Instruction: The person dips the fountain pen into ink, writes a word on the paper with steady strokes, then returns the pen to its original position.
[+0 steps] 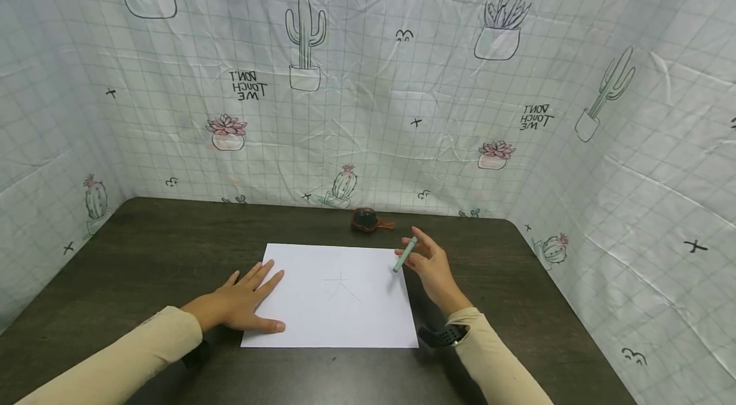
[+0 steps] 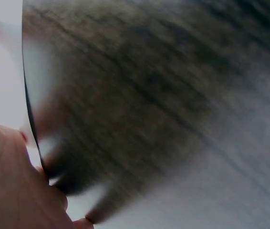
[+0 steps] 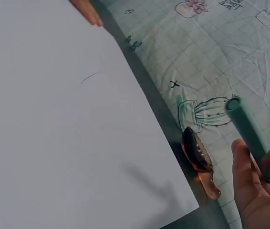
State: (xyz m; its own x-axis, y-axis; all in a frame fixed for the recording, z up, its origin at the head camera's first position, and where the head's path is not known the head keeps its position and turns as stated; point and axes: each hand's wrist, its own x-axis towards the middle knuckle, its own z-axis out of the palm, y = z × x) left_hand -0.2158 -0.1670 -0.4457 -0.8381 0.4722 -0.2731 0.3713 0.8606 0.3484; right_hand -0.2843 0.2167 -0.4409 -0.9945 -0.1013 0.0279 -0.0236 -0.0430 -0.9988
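Note:
A white sheet of paper (image 1: pixel 368 328) lies on the dark table, with thin pen strokes (image 1: pixel 341 283) near its middle that resemble the character 大. My left hand (image 1: pixel 247 303) rests flat on the sheet's left edge, fingers spread and thumb on the paper; the left wrist view shows only part of the palm (image 2: pixel 11 181) and some fingers. Over the sheet's right edge, my right hand (image 1: pixel 428 267) holds a light green pen (image 1: pixel 405 254) between thumb and fingers, raised off the paper. In the right wrist view the pen (image 3: pixel 249 133) has its blunt round end toward the camera.
Behind the paper sits a small dark rounded object with an orange-brown translucent handle (image 1: pixel 368 220). A printed cloth (image 1: pixel 368 105) hangs along the back and both sides of the table (image 1: pixel 190 232). A black band (image 1: pixel 445 335) is on the right wrist.

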